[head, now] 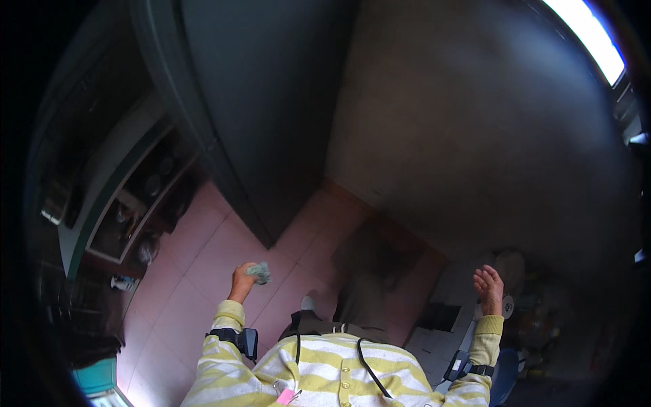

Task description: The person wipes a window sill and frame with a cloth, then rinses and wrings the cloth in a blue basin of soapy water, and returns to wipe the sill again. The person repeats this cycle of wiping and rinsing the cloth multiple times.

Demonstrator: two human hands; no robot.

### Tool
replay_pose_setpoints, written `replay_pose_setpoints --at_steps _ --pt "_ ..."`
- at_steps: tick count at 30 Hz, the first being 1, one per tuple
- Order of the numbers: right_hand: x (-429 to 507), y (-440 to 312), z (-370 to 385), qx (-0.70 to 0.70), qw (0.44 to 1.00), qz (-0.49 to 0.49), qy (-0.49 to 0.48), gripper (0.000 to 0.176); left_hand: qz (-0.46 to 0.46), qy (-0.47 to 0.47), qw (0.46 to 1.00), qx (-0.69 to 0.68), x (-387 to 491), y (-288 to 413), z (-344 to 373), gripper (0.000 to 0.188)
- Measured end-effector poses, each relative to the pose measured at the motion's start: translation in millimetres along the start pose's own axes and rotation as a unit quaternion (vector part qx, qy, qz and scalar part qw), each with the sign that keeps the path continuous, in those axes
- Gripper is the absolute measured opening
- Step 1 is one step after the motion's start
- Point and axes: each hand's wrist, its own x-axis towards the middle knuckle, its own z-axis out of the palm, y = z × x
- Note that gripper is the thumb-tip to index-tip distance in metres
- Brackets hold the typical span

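My left hand (242, 281) is closed around a crumpled pale green cloth (259, 273), which sticks out past the fingers over the pink tiled floor. On the other side, my right hand (489, 290) is raised with its fingers slightly curled and nothing in it. A strapped device (249, 344) sits on the left forearm, and another (457, 365) on the right one. Both sleeves are yellow and white striped. In front stands a tall dark cabinet-like panel (264, 102), its lower corner near the left hand.
A brownish wall (457, 127) rises ahead and to the right. At left is a counter with a green edge (101, 208) above open shelves holding several items. Drawers (424, 348) and a blue chair-like object (503, 374) stand at lower right. A teal object (96, 375) is at lower left.
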Motion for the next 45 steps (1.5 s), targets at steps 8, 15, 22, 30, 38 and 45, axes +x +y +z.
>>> replay_pose_setpoints --at_steps 8,15,22,30,38,45 --pt "34 -6 38 0.033 0.999 -0.017 0.015 0.025 -0.004 -0.075 0.963 -0.260 92 102 25 0.042" --pt "48 -23 63 -0.040 0.999 -0.005 0.036 0.029 -0.082 -0.089 0.931 -0.343 135 125 13 0.049" --pt "102 -38 93 -0.055 0.993 -0.057 0.083 0.023 -0.044 -0.179 0.933 -0.309 189 163 54 0.046" --pt "154 -196 151 -0.103 0.950 -0.295 -0.020 0.017 0.167 -0.225 0.866 -0.413 307 422 23 0.051" --pt "159 -294 144 -0.044 0.916 -0.373 -0.139 0.021 0.164 -0.076 0.815 -0.550 303 484 -13 0.053" --pt "148 -290 123 0.008 0.902 -0.389 -0.186 0.019 0.238 0.117 0.853 -0.450 317 507 -30 0.049"
